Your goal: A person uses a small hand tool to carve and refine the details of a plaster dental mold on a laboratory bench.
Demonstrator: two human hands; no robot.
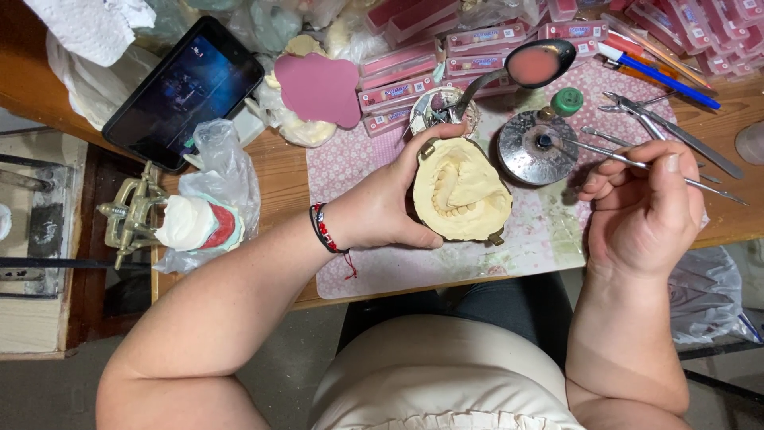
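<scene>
My left hand (380,203) grips a cream plaster dental cast (461,191) set in a dark metal flask, held over a pink flowered mat (525,239). Tooth hollows show in the cast's face. My right hand (645,203) holds a thin metal dental tool (613,158); its tip reaches left to a small round metal burner (537,147) on the mat. A spoon with melted pink wax (537,62) lies just behind the burner.
A dark phone (185,91) leans at the back left. A brass articulator with a white cast (171,223) sits at the left table edge. Pink flat boxes (398,87), a pink wax sheet (320,87), tweezers and pens (660,76) crowd the back.
</scene>
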